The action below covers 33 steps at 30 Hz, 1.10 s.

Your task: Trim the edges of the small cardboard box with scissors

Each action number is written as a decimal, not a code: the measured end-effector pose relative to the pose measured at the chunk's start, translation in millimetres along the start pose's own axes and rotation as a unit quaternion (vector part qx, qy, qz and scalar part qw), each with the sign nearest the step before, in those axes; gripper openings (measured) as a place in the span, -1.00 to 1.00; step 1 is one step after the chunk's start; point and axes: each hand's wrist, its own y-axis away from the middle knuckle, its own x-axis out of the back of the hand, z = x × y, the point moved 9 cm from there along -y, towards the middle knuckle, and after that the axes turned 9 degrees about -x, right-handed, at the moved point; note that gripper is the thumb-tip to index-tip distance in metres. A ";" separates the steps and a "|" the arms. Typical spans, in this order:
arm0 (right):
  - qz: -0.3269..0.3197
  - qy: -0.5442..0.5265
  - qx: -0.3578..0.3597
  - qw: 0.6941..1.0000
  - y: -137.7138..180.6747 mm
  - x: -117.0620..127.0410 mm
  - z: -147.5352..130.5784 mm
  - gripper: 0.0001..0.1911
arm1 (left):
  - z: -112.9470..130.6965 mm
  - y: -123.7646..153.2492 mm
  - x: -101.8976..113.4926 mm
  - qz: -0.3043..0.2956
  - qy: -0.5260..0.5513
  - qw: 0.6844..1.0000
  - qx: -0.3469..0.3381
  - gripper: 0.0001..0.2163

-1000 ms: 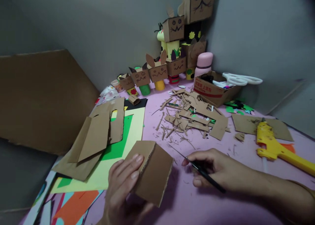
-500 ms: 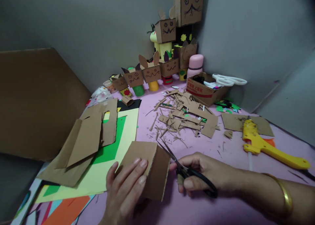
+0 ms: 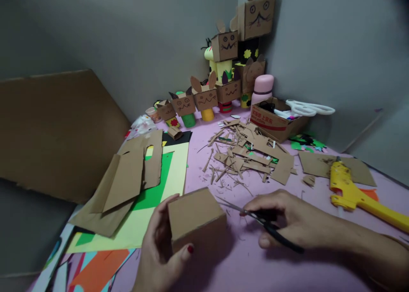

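Brown cardboard box (image 3: 194,217) in its grip, the left hand (image 3: 159,245) is clasped over a pink tabletop (image 3: 255,266) while the right hand (image 3: 289,215) is wrapped around black-handled scissors (image 3: 279,236), tips near the box's corner (contact is hard to judge). Beyond lie cardboard scraps (image 3: 252,151); animal-faced figures (image 3: 206,98) stand behind.

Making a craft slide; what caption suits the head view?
Left hand holds a boxy cardboard piece; right hand, scissors, near cardboard scraps.
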 end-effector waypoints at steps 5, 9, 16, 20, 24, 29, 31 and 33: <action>-0.028 0.124 0.029 0.992 8.5 1.6 -9.3 -0.63 | -13.4 4.6 -12.3 -0.055 0.092 0.983 0.147 -0.42; -0.045 0.163 0.036 0.985 13.4 -0.6 -17.0 -0.64 | -14.8 10.5 -18.5 -0.054 0.124 0.973 0.184 -0.43; -0.060 0.162 0.033 0.984 15.4 -7.4 -18.3 -0.75 | -17.9 13.8 -16.9 -0.032 0.123 0.969 0.212 -0.43; -0.084 0.119 0.022 0.989 14.4 -12.5 -12.9 -0.76 | -15.8 13.1 -19.7 -0.040 0.134 0.969 0.203 -0.46; -0.123 0.046 0.013 0.991 13.5 -18.5 -3.8 -0.66 | -12.4 11.9 -24.9 -0.048 0.150 0.969 0.192 -0.47; -0.134 0.032 0.012 0.990 13.5 -24.2 2.3 -0.65 | -12.5 11.7 -28.4 -0.046 0.181 0.966 0.180 -0.47; -0.118 0.052 0.017 0.991 13.6 -22.7 -0.7 -0.67 | -13.8 12.2 -28.6 -0.049 0.182 0.966 0.179 -0.45; -0.101 0.083 0.017 0.991 14.0 -19.8 -5.1 -0.71 | -15.4 12.7 -27.3 -0.046 0.176 0.967 0.180 -0.43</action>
